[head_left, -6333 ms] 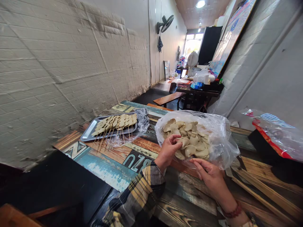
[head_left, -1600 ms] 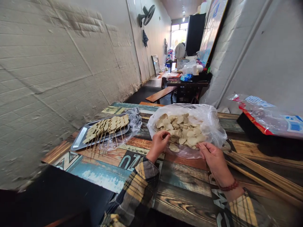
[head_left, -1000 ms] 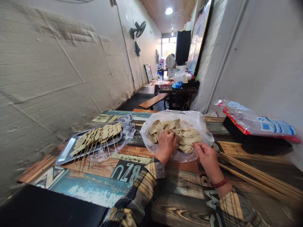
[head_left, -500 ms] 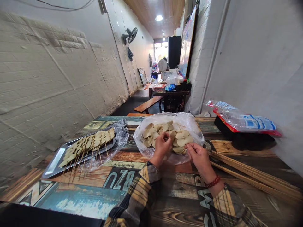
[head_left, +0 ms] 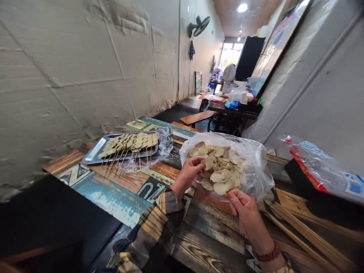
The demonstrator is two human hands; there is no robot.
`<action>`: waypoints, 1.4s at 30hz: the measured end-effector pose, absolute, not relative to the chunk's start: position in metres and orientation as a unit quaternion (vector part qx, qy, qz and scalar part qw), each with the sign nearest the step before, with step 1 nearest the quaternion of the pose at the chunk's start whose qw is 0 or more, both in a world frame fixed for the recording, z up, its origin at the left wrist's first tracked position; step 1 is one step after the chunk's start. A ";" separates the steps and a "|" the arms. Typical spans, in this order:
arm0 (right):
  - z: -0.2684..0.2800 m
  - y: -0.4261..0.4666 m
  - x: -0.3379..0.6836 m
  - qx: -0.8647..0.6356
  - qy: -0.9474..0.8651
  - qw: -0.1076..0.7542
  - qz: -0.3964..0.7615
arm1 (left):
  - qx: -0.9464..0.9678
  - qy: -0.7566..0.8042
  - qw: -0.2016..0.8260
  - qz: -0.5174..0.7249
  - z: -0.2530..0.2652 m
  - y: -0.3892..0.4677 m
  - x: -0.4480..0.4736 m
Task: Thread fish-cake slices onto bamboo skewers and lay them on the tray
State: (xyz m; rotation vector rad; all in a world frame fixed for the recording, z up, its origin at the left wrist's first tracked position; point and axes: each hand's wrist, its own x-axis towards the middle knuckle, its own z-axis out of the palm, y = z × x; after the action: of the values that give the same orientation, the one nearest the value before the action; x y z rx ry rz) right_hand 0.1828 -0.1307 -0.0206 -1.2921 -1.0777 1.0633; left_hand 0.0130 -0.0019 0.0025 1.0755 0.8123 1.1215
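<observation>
Picking pale food slices from the clear plastic bag (head_left: 256,167).
My left hand (head_left: 191,171) pinches one slice (head_left: 208,163) w/ fingertips; right hand (head_left: 244,206), fingers curled, grips bag edge.

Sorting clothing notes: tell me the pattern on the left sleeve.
The left sleeve is plaid, yellow and dark checks, seen in the head view.

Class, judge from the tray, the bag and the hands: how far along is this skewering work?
Done: a row of filled skewers lies on the steel tray. In hand: the left hand pinches a beige slice; the right hand is at the clear plastic bag. Left: many slices and bare bamboo sticks.
</observation>
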 end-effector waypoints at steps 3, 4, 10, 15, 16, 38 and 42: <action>-0.024 -0.132 0.181 -0.546 -0.465 0.508 0.477 | 0.463 0.362 0.639 0.496 0.006 -0.001 0.010; -0.025 -0.133 0.180 -0.548 -0.468 0.500 0.480 | 0.461 0.366 0.637 0.498 0.006 -0.001 0.008; -0.028 -0.135 0.179 -0.556 -0.488 0.475 0.476 | 0.441 0.358 0.633 0.525 0.004 0.000 0.004; -0.028 -0.136 0.176 -0.568 -0.498 0.460 0.466 | 0.424 0.353 0.645 0.529 0.005 0.000 0.004; -0.027 -0.136 0.176 -0.571 -0.497 0.457 0.467 | 0.428 0.355 0.643 0.527 0.005 0.000 0.003; -0.029 -0.133 0.174 -0.578 -0.501 0.442 0.468 | 0.475 0.369 0.598 0.530 0.007 -0.003 0.003; -0.032 -0.132 0.175 -0.576 -0.506 0.440 0.468 | 0.476 0.373 0.595 0.530 0.006 -0.003 0.004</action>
State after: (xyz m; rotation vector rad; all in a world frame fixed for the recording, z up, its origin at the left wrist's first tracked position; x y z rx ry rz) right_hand 0.1755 -0.1324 -0.0318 -1.4310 -1.2563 1.1620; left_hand 0.0037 -0.0027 0.0062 1.1052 0.8664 1.2321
